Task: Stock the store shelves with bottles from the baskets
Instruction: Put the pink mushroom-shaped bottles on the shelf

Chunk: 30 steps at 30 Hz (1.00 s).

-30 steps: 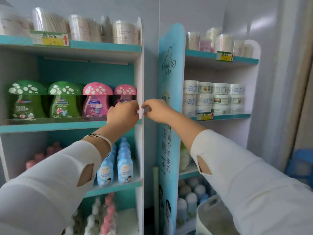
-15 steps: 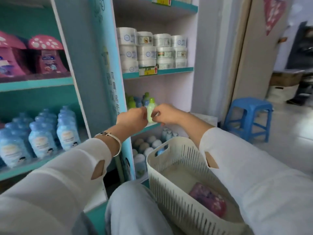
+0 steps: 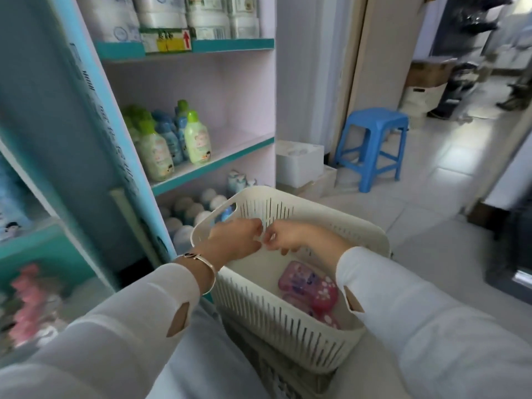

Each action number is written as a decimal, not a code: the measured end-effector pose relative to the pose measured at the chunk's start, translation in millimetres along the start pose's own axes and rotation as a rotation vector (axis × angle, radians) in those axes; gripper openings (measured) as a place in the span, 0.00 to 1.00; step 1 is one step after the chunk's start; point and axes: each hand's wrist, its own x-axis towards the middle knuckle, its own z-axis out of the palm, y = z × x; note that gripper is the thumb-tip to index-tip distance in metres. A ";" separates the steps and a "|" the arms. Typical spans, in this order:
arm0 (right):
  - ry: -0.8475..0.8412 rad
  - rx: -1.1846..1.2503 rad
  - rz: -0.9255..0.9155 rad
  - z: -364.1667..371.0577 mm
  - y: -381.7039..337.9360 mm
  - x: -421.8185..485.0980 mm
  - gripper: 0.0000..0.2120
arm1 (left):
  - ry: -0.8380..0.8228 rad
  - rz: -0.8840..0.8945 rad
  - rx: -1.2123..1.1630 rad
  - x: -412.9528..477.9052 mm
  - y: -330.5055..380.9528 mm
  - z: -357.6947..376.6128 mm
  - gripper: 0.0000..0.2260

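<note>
Two pink bottles [image 3: 306,286] with spotted mushroom caps lie on their sides in the bottom of a cream slotted basket [image 3: 288,338], low and right of the frame's centre. Above the basket's far half, the left hand [image 3: 234,240] and the right hand [image 3: 289,236] meet fingertip to fingertip. Both arms are in white sleeves, and a silver bangle [image 3: 203,264] sits on the left wrist. The left grip is hidden behind the back of the hand. The right grip shows curled fingers [image 3: 285,250] hanging toward the basket. Whether either grip pinches anything cannot be told. Both hands are apart from the pink bottles below them.

At centre left, a teal-edged shelf [image 3: 218,161] carries green-capped bottles [image 3: 198,139] and blue-capped bottles [image 3: 169,136], upright and clustered at its left end. The shelf beneath holds white round-topped bottles [image 3: 187,210], just behind the basket's far-left rim. Along the top edge, white tubs [image 3: 201,15] are stacked above a yellow price tag [image 3: 167,41]. On the tiled floor at upper right stands a blue plastic stool [image 3: 374,131], with a white foam box [image 3: 299,162] just left of it.
</note>
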 end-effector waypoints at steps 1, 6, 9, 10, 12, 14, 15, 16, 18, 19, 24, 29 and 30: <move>-0.015 0.003 0.004 5.8 5.2 4.1 0.12 | -0.011 0.014 0.015 3.0 1.5 5.6 0.13; -0.035 -0.018 0.033 26.2 35.6 21.4 0.17 | -0.063 0.047 0.003 18.3 -4.7 26.5 0.12; -0.023 -0.064 0.116 38.5 55.6 33.5 0.22 | -0.099 0.061 -0.036 27.5 -6.0 37.9 0.12; -0.030 -0.068 0.154 43.7 61.5 38.3 0.24 | -0.114 0.077 -0.047 31.0 -4.5 41.5 0.13; -0.062 -0.081 0.224 56.2 72.2 48.1 0.27 | -0.134 0.110 -0.070 38.6 0.1 47.7 0.14; -0.116 -0.080 0.270 67.6 83.2 56.8 0.21 | -0.132 0.136 -0.086 45.6 4.6 54.1 0.15; -0.144 -0.073 0.286 70.3 86.8 59.0 0.14 | -0.123 0.148 -0.081 48.1 6.1 57.5 0.15; -0.172 -0.054 0.286 71.1 88.3 59.2 0.07 | -0.126 0.154 -0.077 50.2 6.9 61.3 0.15; -0.205 -0.019 0.285 72.8 92.2 59.8 0.06 | -0.176 0.147 -0.094 54.2 6.4 68.1 0.15; -0.215 -0.025 0.296 73.8 93.4 58.1 0.08 | -0.200 0.139 -0.105 55.9 5.9 70.1 0.15; -0.108 -0.162 0.369 96.7 103.2 54.9 0.38 | -0.226 0.126 -0.068 60.2 4.1 73.0 0.15; -0.085 -0.259 0.330 97.3 97.1 56.5 0.47 | -0.219 0.133 -0.013 58.6 4.4 74.4 0.14; -0.078 -0.298 0.303 96.2 97.1 57.8 0.48 | -0.210 0.133 -0.010 57.4 4.6 73.5 0.14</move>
